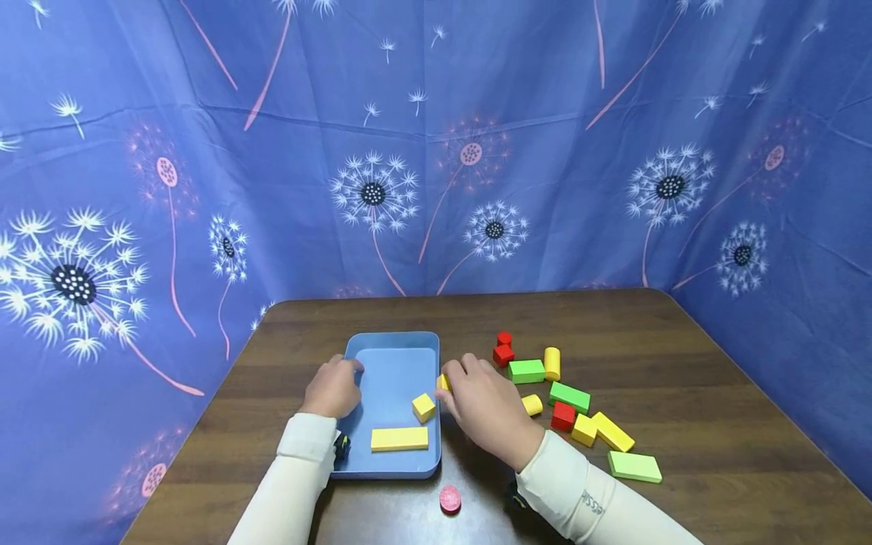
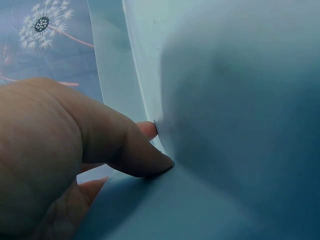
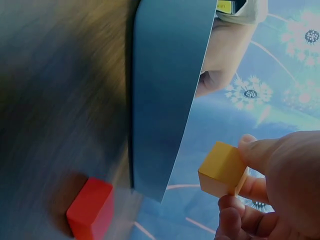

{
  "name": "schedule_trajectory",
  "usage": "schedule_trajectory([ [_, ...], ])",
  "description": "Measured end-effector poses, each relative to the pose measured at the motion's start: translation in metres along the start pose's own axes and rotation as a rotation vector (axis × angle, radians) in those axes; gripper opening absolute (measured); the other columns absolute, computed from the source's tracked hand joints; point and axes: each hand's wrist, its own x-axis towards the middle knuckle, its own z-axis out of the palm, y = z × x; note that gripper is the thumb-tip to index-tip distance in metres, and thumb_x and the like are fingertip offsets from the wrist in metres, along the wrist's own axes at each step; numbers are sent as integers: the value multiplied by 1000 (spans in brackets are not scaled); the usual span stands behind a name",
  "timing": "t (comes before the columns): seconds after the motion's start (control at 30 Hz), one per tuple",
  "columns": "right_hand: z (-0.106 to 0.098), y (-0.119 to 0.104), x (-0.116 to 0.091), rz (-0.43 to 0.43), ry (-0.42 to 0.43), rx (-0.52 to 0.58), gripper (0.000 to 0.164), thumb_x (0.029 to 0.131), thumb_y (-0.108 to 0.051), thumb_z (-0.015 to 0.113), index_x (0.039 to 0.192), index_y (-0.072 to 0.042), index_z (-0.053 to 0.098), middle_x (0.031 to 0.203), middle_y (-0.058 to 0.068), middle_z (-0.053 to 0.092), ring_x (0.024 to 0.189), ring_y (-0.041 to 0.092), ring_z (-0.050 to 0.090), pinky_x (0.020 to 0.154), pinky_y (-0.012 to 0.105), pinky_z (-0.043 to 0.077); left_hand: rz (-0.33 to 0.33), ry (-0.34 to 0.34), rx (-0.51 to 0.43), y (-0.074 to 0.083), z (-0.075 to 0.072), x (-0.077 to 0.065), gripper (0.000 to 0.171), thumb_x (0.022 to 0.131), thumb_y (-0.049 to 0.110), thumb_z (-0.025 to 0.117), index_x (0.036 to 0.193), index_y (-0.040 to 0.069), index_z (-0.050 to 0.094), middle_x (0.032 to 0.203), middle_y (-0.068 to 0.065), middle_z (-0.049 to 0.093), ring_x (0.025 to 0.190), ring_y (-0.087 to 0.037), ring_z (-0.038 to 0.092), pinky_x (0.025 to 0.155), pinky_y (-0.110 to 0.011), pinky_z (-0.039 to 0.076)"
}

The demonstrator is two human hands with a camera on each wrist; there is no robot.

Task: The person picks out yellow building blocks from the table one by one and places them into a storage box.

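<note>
My left hand [image 1: 332, 389] grips the left wall of a blue plastic tray [image 1: 388, 372]. In the left wrist view, the thumb lies inside the wall and other fingertips show beyond it. My right hand [image 1: 485, 412] pinches a yellow cube [image 3: 220, 167] between thumb and fingers, just over the tray's right rim in the head view. Inside the tray are another yellow cube [image 1: 423, 408] and a long flat yellow block [image 1: 400, 439], both toward the near right.
Right of the tray lie several blocks, among them a red cube [image 1: 563, 415], a green block [image 1: 569, 397], a yellow cylinder [image 1: 552, 363] and a light green block [image 1: 634, 466]. A pink-red disc [image 1: 450, 498] lies near the tray's front. Patterned blue cloth [image 1: 422, 151] hangs behind the wooden table [image 1: 736, 424].
</note>
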Motion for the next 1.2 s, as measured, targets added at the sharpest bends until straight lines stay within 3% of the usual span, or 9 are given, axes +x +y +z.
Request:
schedule_trajectory([
  [0.23, 6, -12, 0, -31, -25, 52, 36, 81, -43, 71, 105, -18, 60, 83, -2, 48, 67, 11, 41, 43, 22, 43, 0, 18, -8, -3, 5, -7, 37, 76, 3, 69, 113, 8, 67, 114, -17, 57, 93, -30, 54, 78, -57, 52],
  [0.63, 13, -24, -1, -51, -62, 68, 28, 85, -42, 68, 103, -22, 60, 81, -4, 42, 64, 12, 38, 41, 22, 37, -17, 12, -17, 0, 8, -13, 38, 76, 2, 69, 113, 8, 67, 113, -16, 57, 95, -29, 55, 76, -57, 53],
  [0.97, 19, -31, 9, -97, -61, 46, 28, 85, -40, 68, 105, -22, 61, 82, -1, 44, 66, 12, 39, 43, 23, 41, 21, 49, 2, -2, 6, -8, 39, 71, 0, 68, 110, 8, 68, 112, -15, 58, 96, -29, 55, 77, -54, 53],
  [1.2, 23, -37, 18, -109, -92, 61, 31, 84, -41, 69, 107, -22, 62, 83, -2, 46, 66, 12, 40, 44, 22, 42, 11, 45, -1, -1, 6, -4, 39, 72, 1, 68, 110, 9, 68, 111, -14, 58, 95, -28, 55, 77, -53, 53],
])
